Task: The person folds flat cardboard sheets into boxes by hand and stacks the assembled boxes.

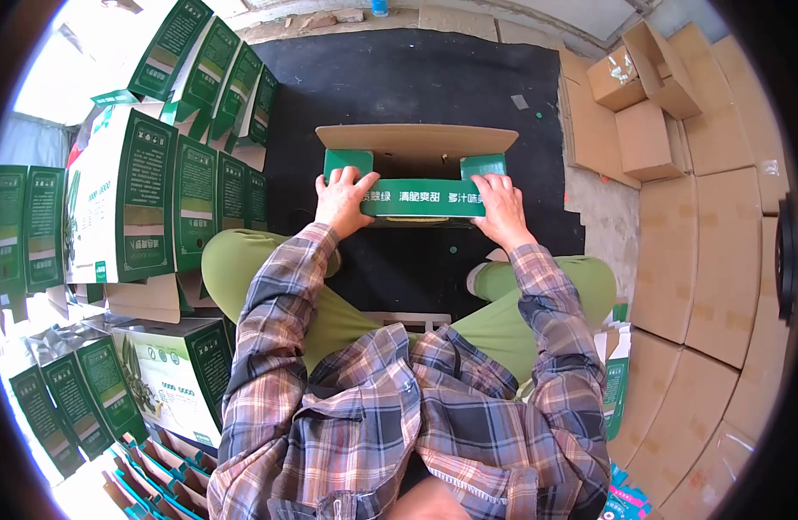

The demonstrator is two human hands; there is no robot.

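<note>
In front of me is a green printed cardboard box (423, 198), its top open and its brown inside showing. One long flap stands up at the far side, and small green end flaps show at both ends. My left hand (343, 202) grips the left end of the near printed panel, fingers over its top edge. At the right end, my right hand (504, 211) holds the same panel, with its fingers curled over the edge. The lower part of the box is mostly hidden from this angle.
Stacked green printed boxes (148, 195) rise on my left, with flat folded cartons (161, 477) below them. Plain brown cartons (663, 251) are piled on the right, some small open ones (659, 69) on top. A black mat (399, 78) covers the floor ahead.
</note>
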